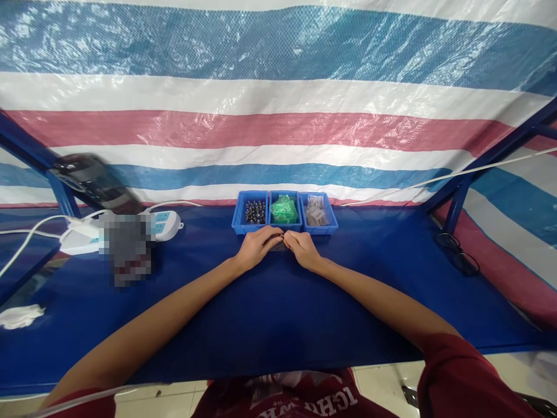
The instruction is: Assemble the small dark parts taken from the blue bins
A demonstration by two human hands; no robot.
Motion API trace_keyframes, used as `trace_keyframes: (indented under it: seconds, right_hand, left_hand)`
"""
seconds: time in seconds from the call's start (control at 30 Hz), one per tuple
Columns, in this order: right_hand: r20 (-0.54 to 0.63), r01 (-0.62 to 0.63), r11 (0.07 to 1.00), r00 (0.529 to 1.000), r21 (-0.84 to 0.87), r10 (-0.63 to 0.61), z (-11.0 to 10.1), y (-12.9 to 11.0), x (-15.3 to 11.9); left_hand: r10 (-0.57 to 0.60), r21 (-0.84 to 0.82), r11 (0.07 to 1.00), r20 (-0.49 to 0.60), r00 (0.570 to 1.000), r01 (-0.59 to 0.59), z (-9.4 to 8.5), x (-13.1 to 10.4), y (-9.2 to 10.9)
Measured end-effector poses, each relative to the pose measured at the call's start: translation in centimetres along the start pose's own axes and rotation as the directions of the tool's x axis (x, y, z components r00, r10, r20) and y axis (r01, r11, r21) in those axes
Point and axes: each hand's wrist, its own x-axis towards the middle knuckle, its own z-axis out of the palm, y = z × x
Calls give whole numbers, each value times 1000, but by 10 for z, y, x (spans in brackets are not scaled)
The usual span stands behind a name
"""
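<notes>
My left hand (258,247) and my right hand (303,249) meet just in front of three blue bins, fingertips nearly touching. Both are closed in a pinch around something small and dark, mostly hidden by the fingers. Below the fingertips a bit of clear plastic (278,247) shows, perhaps a small bag. The left bin (236,225) holds many small dark metal pieces (255,212). In the middle bin (285,226) lies a crumpled green plastic bag (284,209). Clear plastic bags (316,211) fill part of the right bin (324,230).
On the blue table (278,313), a white power strip (167,225) with cables and a dark bottle (98,181) stand at the left. White tissue (21,316) lies near the left edge. Glasses (459,254) rest at the right by a blue frame post (456,203).
</notes>
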Motion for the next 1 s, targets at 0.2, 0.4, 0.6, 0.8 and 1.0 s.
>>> trace_keyframes:
  seconds: [0.2, 0.4, 0.6, 0.8, 1.0]
  right_hand:
    - [-22, 37, 998, 999, -59, -38, 1, 1, 2]
    - [-25, 38, 995, 999, -93, -40, 1, 4, 2]
    - [-67, 31, 995, 997, -96, -38, 2, 3, 0]
    - [-51, 54, 995, 997, -84, -58, 1, 4, 0]
    - [5, 48, 992, 999, -115, -47, 2, 6, 1]
  left_hand:
    - [-29, 7, 1000, -6, 1000, 29, -1, -2, 0]
    - [-30, 4, 1000, -28, 999, 31, -1, -1, 1]
    - [-20, -1, 1000, -44, 999, 20, -1, 0, 3]
    - [12, 21, 1000, -62, 998, -11, -2, 0, 3]
    - [7, 13, 1000, -117, 993, -6, -3, 0, 6]
